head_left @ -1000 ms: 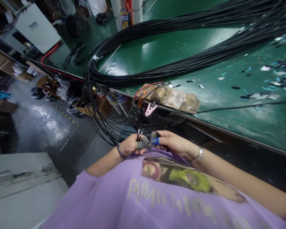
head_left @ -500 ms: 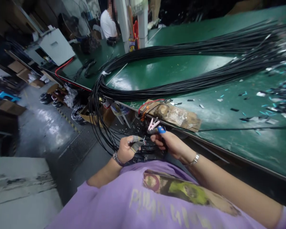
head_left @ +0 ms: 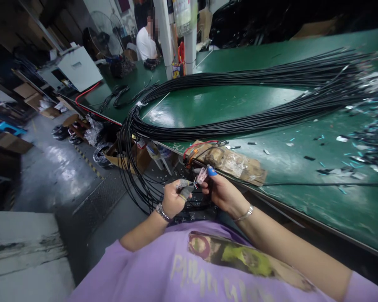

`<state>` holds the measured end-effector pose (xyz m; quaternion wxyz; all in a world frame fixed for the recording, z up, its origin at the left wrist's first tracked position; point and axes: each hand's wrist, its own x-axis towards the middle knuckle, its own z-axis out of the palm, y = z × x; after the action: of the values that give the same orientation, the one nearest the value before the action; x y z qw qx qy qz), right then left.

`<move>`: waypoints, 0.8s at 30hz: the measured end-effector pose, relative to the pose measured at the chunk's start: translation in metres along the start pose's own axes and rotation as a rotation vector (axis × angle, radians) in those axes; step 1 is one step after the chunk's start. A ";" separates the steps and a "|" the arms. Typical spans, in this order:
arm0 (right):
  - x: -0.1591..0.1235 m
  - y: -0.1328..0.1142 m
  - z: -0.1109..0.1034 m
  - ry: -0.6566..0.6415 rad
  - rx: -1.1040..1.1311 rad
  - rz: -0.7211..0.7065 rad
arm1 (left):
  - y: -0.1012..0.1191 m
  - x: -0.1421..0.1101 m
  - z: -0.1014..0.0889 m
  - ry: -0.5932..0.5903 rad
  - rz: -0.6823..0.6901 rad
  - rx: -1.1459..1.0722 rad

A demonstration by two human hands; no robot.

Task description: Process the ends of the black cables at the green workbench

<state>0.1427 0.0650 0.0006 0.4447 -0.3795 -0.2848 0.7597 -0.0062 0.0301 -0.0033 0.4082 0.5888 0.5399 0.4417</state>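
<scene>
My left hand (head_left: 173,199), with grey coverings on the fingertips, pinches a cable end whose thin bared wires (head_left: 195,183) stick out toward the right. My right hand (head_left: 222,188), a blue cover on one fingertip, grips a small pale-pink clip (head_left: 202,176) that looks like a clothes peg. The clip's end is right at the wires; whether it bites on them is too small to tell. Black cables (head_left: 134,161) hang from the table edge behind my left hand. Just beyond my right hand lies a taped cardboard piece (head_left: 236,161).
A long loop of bundled black cables (head_left: 227,128) lies on the green table (head_left: 302,214). Cut scraps (head_left: 368,138) litter its right side. A white post (head_left: 190,52) rises at the back. Farther off, a person (head_left: 145,44) in white is at the table. An open carton (head_left: 140,157) stands below.
My right hand has brought the pink clip down and left to the wire end, and the clip's spread arms look closer together. My left hand has shifted slightly right.
</scene>
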 end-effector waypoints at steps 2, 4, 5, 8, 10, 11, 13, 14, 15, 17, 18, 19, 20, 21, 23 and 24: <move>0.000 -0.001 0.001 0.004 0.017 0.007 | 0.000 0.002 0.002 -0.011 0.012 0.004; 0.000 -0.001 0.001 0.019 0.031 0.017 | -0.001 0.003 0.004 -0.019 0.034 0.009; 0.000 -0.002 0.002 0.026 0.035 0.022 | -0.001 0.003 0.004 -0.020 0.043 0.011; 0.000 -0.003 0.002 0.039 0.023 0.028 | -0.001 0.003 0.006 -0.023 0.032 0.016; 0.000 -0.003 0.002 0.043 0.013 0.032 | -0.001 0.003 0.007 -0.029 0.009 0.013; 0.000 -0.002 0.002 0.043 0.009 0.034 | -0.002 0.003 0.008 -0.031 0.001 0.011; 0.000 -0.001 0.001 0.036 -0.004 0.032 | -0.001 0.004 0.008 -0.030 -0.005 0.003; 0.000 0.000 0.001 0.034 -0.013 0.023 | -0.001 0.004 0.008 -0.027 -0.007 -0.002; -0.001 0.001 0.000 0.032 -0.023 0.015 | -0.001 0.004 0.008 -0.023 -0.010 -0.009; -0.002 0.005 -0.001 0.033 -0.029 0.009 | 0.000 0.003 0.007 -0.020 -0.014 -0.028; -0.003 0.006 -0.001 0.040 -0.016 0.014 | 0.000 0.002 0.006 -0.019 -0.017 -0.039; -0.004 0.008 -0.002 0.051 0.007 0.024 | -0.001 0.001 0.006 -0.017 -0.026 -0.050; -0.006 0.010 -0.004 0.066 0.034 0.036 | -0.003 -0.001 0.005 -0.018 -0.041 -0.066; -0.007 0.012 -0.005 0.081 0.058 0.050 | -0.005 -0.003 0.005 -0.022 -0.066 -0.089; -0.010 0.015 -0.009 0.096 0.079 0.085 | -0.011 -0.007 0.004 -0.021 -0.139 -0.174; -0.012 0.017 -0.011 0.093 0.074 0.107 | -0.014 -0.010 0.004 -0.014 -0.187 -0.241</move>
<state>0.1483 0.0481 -0.0147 0.4298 -0.4125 -0.2149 0.7739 -0.0063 0.0213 -0.0182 0.5189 0.4857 0.5327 0.4594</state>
